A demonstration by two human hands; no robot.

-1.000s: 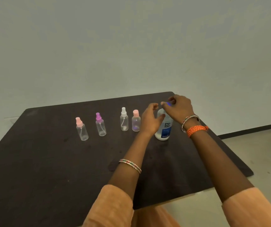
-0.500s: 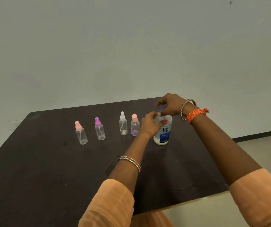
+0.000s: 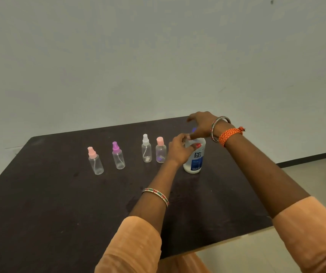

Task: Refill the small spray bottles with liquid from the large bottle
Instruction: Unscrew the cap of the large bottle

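Note:
The large clear bottle (image 3: 195, 158) with a blue and white label stands upright on the dark table (image 3: 39, 203). My left hand (image 3: 178, 149) wraps its upper left side. My right hand (image 3: 202, 126) sits over the bottle's top with fingers pinched around a blue cap; the cap is mostly hidden. To the left, several small clear spray bottles stand in a row: one with a pink top (image 3: 95, 161), one with a purple top (image 3: 118, 156), one with a white top (image 3: 146, 148), one with a flat pink cap (image 3: 160, 150).
A plain pale wall rises behind the table. The table's right and near edges drop to a light floor (image 3: 316, 184) with a dark skirting line. Orange sleeves cover both forearms; bangles sit on both wrists.
My right hand has turned and risen over the bottle's top, wrist now higher. My left hand has closed in on the bottle's shoulder. The view shifted slightly.

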